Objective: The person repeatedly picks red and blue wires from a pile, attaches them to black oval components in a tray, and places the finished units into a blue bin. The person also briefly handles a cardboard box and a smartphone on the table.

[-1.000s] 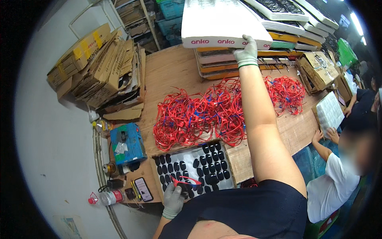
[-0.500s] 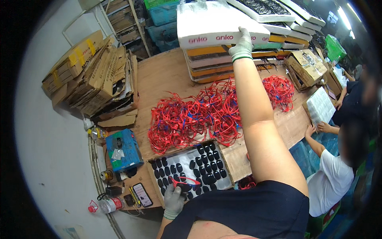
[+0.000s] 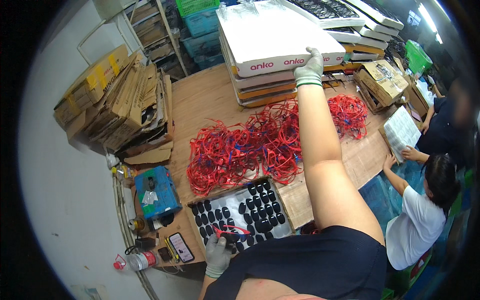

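Near the lower edge, my left hand (image 3: 218, 256), in a pale glove, is closed on a red glasses frame (image 3: 235, 230), above a shallow box (image 3: 287, 210) of dark oval lenses (image 3: 257, 205). My right arm stretches far across the table. The gloved right hand (image 3: 310, 69) grips the front edge of a white foam tray (image 3: 270, 35), its fingers curled over the top. That tray lies on a stack of white and orange trays (image 3: 265, 95). Between my hands spreads a tangled heap of red glasses frames (image 3: 235, 155) with blue bits.
Flattened cartons (image 3: 120, 100) lean at the left wall. A blue box (image 3: 157, 190), a phone (image 3: 181, 247) and a plastic bottle (image 3: 140, 261) are at the near left. More foam trays (image 3: 330, 12) and an open carton (image 3: 382, 82) stand far right. Two people (image 3: 415, 220) work at the right.
The white tray's front edge has come down onto the stack, with my right hand moving down along with it. My left hand and the glasses frame have barely moved.
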A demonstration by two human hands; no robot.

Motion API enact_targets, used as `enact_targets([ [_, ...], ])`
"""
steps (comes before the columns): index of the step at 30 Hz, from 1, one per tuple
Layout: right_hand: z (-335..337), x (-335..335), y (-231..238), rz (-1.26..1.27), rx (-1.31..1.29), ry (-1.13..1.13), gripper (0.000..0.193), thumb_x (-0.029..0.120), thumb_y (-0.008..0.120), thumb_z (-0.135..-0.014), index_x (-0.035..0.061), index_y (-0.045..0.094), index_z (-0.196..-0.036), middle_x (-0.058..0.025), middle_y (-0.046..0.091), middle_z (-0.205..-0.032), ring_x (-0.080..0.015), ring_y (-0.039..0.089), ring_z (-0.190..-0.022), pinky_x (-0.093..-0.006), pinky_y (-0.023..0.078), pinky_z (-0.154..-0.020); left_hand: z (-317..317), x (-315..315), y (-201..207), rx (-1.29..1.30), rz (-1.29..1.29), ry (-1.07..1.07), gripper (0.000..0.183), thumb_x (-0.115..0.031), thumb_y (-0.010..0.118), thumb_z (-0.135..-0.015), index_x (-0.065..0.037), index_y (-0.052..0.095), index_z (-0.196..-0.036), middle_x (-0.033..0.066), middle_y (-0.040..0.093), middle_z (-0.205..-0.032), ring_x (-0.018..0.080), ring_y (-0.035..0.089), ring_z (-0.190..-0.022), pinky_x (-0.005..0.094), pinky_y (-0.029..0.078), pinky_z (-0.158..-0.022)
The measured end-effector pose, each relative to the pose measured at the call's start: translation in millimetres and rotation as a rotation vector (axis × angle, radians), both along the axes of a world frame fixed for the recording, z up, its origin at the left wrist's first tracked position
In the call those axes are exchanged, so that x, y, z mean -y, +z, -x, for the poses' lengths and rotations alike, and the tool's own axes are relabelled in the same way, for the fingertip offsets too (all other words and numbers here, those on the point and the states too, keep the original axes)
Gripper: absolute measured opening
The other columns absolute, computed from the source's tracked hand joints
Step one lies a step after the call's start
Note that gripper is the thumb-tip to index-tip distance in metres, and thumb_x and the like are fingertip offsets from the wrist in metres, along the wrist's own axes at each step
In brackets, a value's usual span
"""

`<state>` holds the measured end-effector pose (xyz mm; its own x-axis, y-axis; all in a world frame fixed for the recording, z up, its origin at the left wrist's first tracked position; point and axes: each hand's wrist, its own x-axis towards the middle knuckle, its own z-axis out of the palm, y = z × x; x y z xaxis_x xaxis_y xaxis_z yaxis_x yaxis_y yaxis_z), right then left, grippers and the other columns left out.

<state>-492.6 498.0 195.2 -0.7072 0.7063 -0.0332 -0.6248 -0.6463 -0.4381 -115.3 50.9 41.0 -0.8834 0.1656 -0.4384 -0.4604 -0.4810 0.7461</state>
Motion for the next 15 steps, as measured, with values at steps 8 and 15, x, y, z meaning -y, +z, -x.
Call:
enact_targets([
  [8, -22.0, -41.3, 43.3, -0.041, -0.119, -0.119, 0.059, 0.007, 0.058, -0.079, 0.0003, 0.041, -0.135, -0.0167, 0.054, -0.123, -0.0334, 0.057, -0.114, -0.0565, 0.042, -0.103, 14.8, -16.3, 4.4, -0.005, 0.004, -0.077, 0.012, -0.010, 0.053, -0.101, -0.005, 0.058, -0.110, 0.0073, 0.068, -0.102, 0.0167, 0.065, -0.088, 0.0323, 0.053, -0.080],
  [15, 16.8, -165.3, 92.9, -0.324, -0.260, -0.174, 0.066, 0.039, 0.054, -0.090, -0.0022, 0.038, -0.140, -0.0200, 0.050, -0.136, -0.0335, 0.051, -0.125, -0.0491, 0.039, -0.108, 22.2, -36.0, 5.8, -0.008, 0.072, -0.083, 0.013, -0.010, 0.054, -0.100, -0.005, 0.057, -0.111, 0.0060, 0.066, -0.102, 0.0157, 0.064, -0.088, 0.0317, 0.052, -0.078],
])
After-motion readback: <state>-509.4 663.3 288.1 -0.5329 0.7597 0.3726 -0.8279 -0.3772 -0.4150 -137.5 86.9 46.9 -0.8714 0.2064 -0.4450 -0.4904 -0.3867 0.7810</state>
